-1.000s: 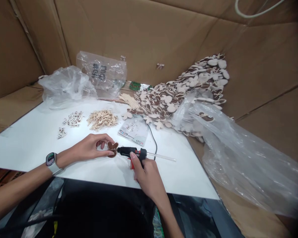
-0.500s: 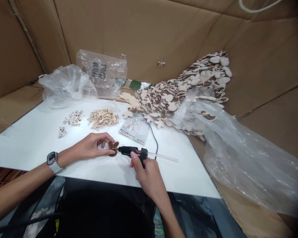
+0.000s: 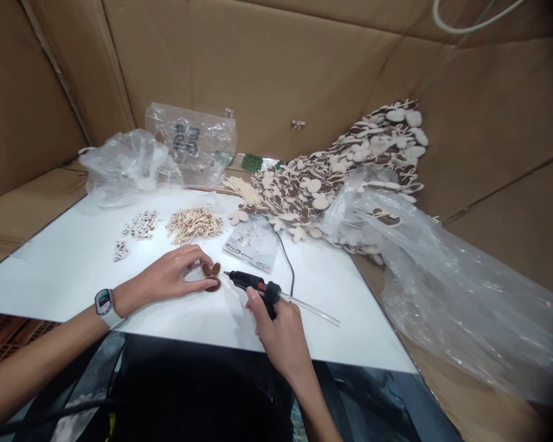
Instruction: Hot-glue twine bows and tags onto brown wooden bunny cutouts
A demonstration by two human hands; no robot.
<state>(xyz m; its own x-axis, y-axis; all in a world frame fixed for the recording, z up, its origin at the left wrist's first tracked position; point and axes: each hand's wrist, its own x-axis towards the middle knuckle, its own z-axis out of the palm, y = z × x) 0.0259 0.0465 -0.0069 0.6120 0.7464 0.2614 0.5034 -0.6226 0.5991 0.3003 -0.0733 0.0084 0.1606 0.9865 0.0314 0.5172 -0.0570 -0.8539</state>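
My left hand (image 3: pixel 179 273) pinches a small brown bunny-shaped felt piece (image 3: pixel 213 284) between thumb and fingers, low over the white tabletop (image 3: pixel 175 313). A black glue gun (image 3: pixel 253 283) is gripped in my right hand (image 3: pixel 281 331); its nozzle points left and stands a little apart from the brown piece. Out of the gun's back end sticks a clear glue stick (image 3: pixel 316 312). Beyond my left hand lie a heap of cream cord pieces (image 3: pixel 194 224) and a scatter of tiny brown-and-white bits (image 3: pixel 141 225).
A big pile of brown and cream felt shapes (image 3: pixel 313 184) fills the back right, partly under a clear plastic bag (image 3: pixel 442 288). More plastic bags (image 3: pixel 129 166) lie at back left. A printed sheet (image 3: pixel 252 244) and a dark cable (image 3: pixel 288 261) lie mid-table. Cardboard walls (image 3: pixel 267 67) surround the table.
The glue gun has drawn back to the right, away from the brown piece, its back end tilting down. My left hand still holds the piece. The camera view has shifted slightly.
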